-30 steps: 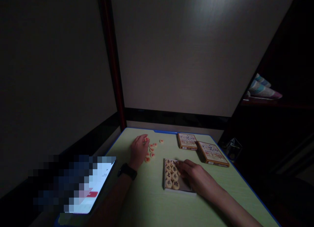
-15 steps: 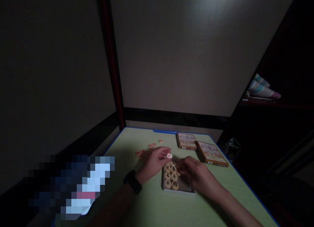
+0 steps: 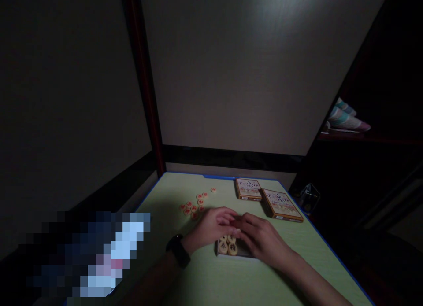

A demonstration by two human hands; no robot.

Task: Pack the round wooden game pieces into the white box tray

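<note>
Head view: two hands (image 3: 211, 226) (image 3: 265, 236), each grip's closure indiscernible, over one tray (image 3: 244, 251) near two boxes (image 3: 248, 189) (image 3: 282, 203).

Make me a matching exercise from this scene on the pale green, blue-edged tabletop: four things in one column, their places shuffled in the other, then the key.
Things
1. Black wristband
2. Round cream pieces with red markings
3. Round cream pieces with black markings
4. Two flat, brown-edged boxes

Places
A. Inside the shallow open tray
B. Toward the far right of the pale green tabletop
C. Around the left wrist
D. Loose, left of the tray

Pairs: 1-C, 2-D, 3-A, 4-B
</note>
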